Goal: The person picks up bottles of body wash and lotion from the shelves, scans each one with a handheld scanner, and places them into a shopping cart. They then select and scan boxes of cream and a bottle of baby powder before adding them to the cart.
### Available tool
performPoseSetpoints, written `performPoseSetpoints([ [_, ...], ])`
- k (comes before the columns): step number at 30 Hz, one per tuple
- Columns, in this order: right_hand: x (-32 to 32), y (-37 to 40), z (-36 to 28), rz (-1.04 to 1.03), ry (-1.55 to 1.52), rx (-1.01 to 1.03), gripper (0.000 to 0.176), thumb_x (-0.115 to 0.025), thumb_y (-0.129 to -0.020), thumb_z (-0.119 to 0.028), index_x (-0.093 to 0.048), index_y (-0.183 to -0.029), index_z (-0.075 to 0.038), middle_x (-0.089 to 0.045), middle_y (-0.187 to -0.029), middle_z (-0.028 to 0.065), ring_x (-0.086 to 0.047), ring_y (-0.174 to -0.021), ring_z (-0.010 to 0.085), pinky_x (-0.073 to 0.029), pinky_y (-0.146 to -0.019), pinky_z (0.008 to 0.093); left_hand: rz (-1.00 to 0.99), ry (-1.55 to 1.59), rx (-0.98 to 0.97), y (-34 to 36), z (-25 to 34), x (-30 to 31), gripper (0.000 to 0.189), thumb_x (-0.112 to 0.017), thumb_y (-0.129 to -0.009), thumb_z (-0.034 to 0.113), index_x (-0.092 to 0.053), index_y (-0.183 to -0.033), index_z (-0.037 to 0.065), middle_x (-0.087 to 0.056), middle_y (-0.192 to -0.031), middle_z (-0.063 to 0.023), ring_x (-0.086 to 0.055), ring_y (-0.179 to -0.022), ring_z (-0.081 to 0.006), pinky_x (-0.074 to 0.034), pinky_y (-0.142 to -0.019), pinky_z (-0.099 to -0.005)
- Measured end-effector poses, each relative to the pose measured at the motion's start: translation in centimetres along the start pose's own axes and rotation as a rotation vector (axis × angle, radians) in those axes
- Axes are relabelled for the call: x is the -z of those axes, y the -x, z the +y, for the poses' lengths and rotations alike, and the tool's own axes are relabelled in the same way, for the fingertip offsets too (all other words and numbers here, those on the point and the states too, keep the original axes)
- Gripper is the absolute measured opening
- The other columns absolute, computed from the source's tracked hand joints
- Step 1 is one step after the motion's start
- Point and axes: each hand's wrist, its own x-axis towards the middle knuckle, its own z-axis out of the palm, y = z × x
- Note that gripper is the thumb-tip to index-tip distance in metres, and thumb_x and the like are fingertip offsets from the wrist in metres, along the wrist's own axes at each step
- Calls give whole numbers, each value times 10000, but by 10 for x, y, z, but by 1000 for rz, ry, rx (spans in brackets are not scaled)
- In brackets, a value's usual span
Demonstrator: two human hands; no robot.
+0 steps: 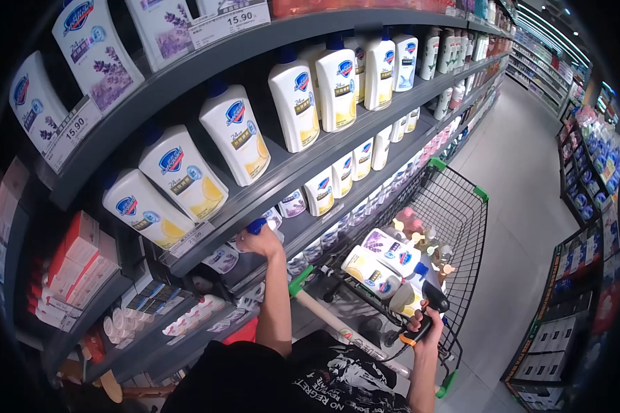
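My left hand reaches into the lower shelf and is closed around the top of a white body wash bottle, whose blue cap shows above the fingers. Most of that bottle is hidden by the hand and the shelf above. In my right hand is a black and orange barcode scanner with a dark cable, held over the near end of a shopping cart. White bottles lie in the cart, one with a purple flower label and another with a yellow label.
Lemon-label body wash bottles line the shelf above my left hand. A price tag hangs from the top shelf edge. Red and white boxes stand at the left. Across the aisle floor are display racks.
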Motion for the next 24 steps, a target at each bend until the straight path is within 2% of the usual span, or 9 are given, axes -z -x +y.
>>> performPoseSetpoints([
  [2,2,1,0,5,-42,18,236,-558,-842,-171,-524,-1055,-75,-478,-632,47,-427,-468,134,-357,-420,256,117,280,0,12,3,20,296,-716,-762,188,-603,-912,-40,-556,-972,-191,-527,-961,-345,-405,-854,-492],
  [4,1,3,0,3,18,15,238,-557,-842,-168,-522,-1058,-75,-479,-626,51,-430,-466,140,-355,-420,262,-108,794,161,15,-15,36,173,-677,-764,83,-568,-857,-13,-541,-935,-152,-514,-925,-300,-404,-854,-450],
  [6,0,3,-1,6,7,7,239,-553,-844,-170,-521,-1062,-75,-480,-623,53,-435,-464,145,-354,-419,268,-153,713,55,19,-13,65,144,-659,-754,32,-540,-823,-9,-521,-948,-128,-493,-935,-261,-389,-876,-422],
  [8,-5,6,0,5,27,23,243,-548,-848,-174,-517,-1066,-71,-479,-623,54,-435,-464,144,-354,-419,268,-222,741,131,24,1,97,140,-651,-745,14,-524,-804,1,-525,-1005,-123,-488,-996,-249,-368,-915,-392],
  [12,-5,3,4,-27,56,-9,262,-539,-867,-182,-511,-1098,-62,-484,-635,56,-438,-463,144,-360,-420,273,-355,970,74,24,26,141,150,-628,-728,2,-492,-786,26,-528,-1075,-119,-485,-1092,-244,-319,-986,-361],
  [15,-13,9,9,-87,78,-45,286,-554,-862,-182,-507,-1107,-43,-472,-641,56,-430,-455,134,-367,-415,262,-586,1135,-143,20,49,167,140,-581,-745,48,-458,-812,48,-509,-1077,-119,-458,-1183,-308,-314,-1025,-431],
  [18,-31,17,17,-197,118,-76,307,-561,-862,-175,-504,-1124,-27,-466,-638,75,-430,-451,143,-367,-401,267,-708,1388,81,20,75,183,142,-520,-768,97,-417,-866,103,-487,-1061,-94,-434,-1200,-316,-337,-1054,-498],
  [19,-43,21,20,-269,101,-115,313,-567,-859,-148,-506,-1137,-19,-478,-641,76,-437,-444,147,-368,-399,272,-725,1429,164,20,81,185,177,-509,-760,151,-380,-879,131,-465,-988,-82,-430,-1182,-319,-322,-1066,-572],
  [24,-94,45,25,-446,291,-256,405,-596,-855,-78,-485,-1231,23,-548,-663,89,-493,-450,135,-406,-420,251,-949,1603,85,21,100,182,222,-535,-711,193,-377,-860,147,-425,-897,-63,-442,-1101,-324,-313,-1052,-624],
])
